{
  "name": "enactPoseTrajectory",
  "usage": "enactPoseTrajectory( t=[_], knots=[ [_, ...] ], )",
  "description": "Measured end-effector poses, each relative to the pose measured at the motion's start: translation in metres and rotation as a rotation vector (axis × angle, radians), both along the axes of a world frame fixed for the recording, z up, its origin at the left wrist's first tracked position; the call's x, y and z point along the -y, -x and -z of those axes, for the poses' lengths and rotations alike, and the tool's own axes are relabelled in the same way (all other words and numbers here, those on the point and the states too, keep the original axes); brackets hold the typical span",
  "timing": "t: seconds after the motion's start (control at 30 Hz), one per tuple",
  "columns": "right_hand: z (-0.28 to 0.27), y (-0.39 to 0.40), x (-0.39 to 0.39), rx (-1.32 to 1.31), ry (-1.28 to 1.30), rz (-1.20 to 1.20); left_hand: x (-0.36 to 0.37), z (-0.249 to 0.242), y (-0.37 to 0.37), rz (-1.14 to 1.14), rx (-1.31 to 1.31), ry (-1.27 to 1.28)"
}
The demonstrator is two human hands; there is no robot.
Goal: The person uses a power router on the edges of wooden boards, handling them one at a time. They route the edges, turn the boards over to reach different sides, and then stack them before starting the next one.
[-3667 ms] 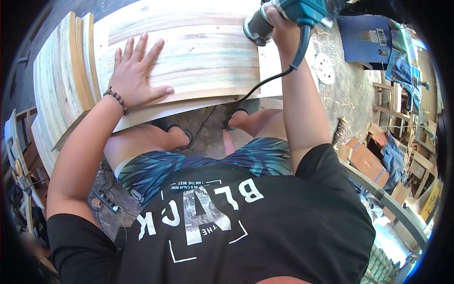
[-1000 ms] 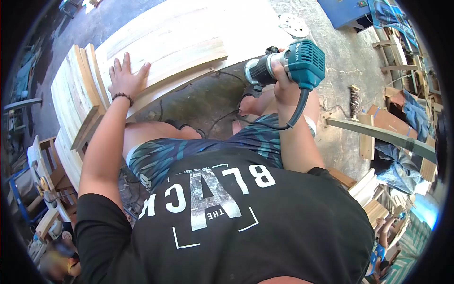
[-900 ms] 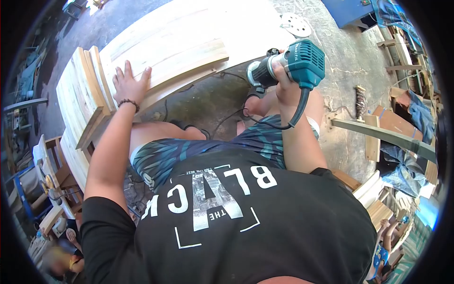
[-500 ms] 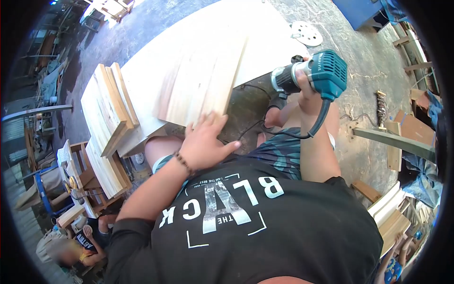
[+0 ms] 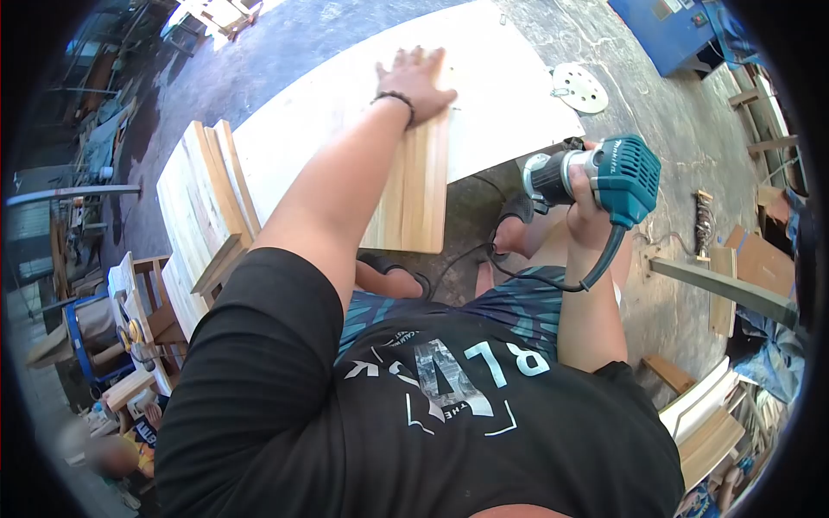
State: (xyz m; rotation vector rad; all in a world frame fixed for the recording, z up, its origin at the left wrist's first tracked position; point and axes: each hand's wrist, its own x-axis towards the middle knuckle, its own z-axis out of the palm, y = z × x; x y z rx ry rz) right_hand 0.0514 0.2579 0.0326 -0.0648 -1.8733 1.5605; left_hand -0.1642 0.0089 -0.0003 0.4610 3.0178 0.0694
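Observation:
My left hand, a beaded bracelet on its wrist, lies with fingers spread on the far end of a pale wooden board. The board rests on a white worktop, its near end sticking out past the edge towards me. My right hand is wrapped round a teal and black Makita trim router, held tilted to the right of the worktop, apart from the board. Its black cord hangs down over my leg. The router's bit cannot be made out.
Stacked wooden boards stand at the worktop's left. A round perforated disc lies beyond its right corner. A blue cabinet is at the far right, a grey beam nearer. Another person sits at lower left.
My left hand has reached from the board's near end to its far end. The board has turned and sits nearer to me. The router has shifted slightly right and down in view.

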Motion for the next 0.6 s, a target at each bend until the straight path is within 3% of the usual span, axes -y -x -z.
enactPoseTrajectory(
  t=[0.1,0.3,0.5,0.6],
  knots=[
    [0.002,0.005,0.001,0.061,0.004,-0.029,0.022,0.007,0.021,-0.165,-0.004,-0.009],
    [0.004,0.005,0.013,0.237,0.102,-0.279,0.089,0.011,-0.006,-0.198,-0.069,-0.036],
    [0.002,-0.005,0.044,0.225,-0.099,-0.475,0.154,0.022,-0.089,-0.286,-0.092,-0.005],
    [-0.003,-0.006,0.055,0.129,-0.305,-0.513,0.155,-0.002,-0.149,-0.284,-0.017,0.001]
  ],
)
